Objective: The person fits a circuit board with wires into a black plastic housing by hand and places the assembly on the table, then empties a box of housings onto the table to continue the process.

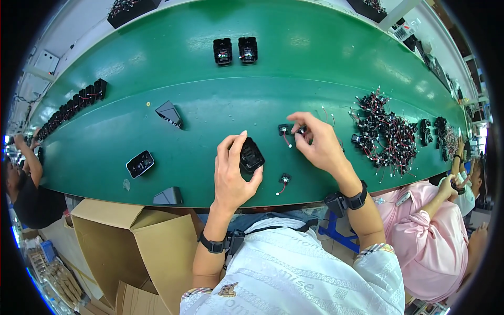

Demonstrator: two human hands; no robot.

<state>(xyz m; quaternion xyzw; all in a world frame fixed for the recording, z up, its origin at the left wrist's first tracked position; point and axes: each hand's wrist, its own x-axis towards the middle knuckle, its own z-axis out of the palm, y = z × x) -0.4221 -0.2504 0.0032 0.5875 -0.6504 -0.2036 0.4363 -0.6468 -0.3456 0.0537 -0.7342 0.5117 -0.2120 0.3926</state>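
Note:
My left hand (232, 167) is wrapped round a black plastic housing (253, 156), its hollow side facing up on the green table. To its right, my right hand (316, 139) pinches a small black wired part (301, 130) between thumb and forefinger. Right beside those fingertips lies another small black part (284, 129) with a red and black lead and a white plug. A similar wired part (284, 179) rests nearer the table's front edge, between my two forearms.
A tangled heap of wired parts (386, 134) covers the right side. Two black housings (222, 52) stand at the back; a row of them (73, 107) runs along the left. Loose casings (140, 164) lie left of me. A cardboard box (131, 241) is below the edge. Co-workers sit both sides.

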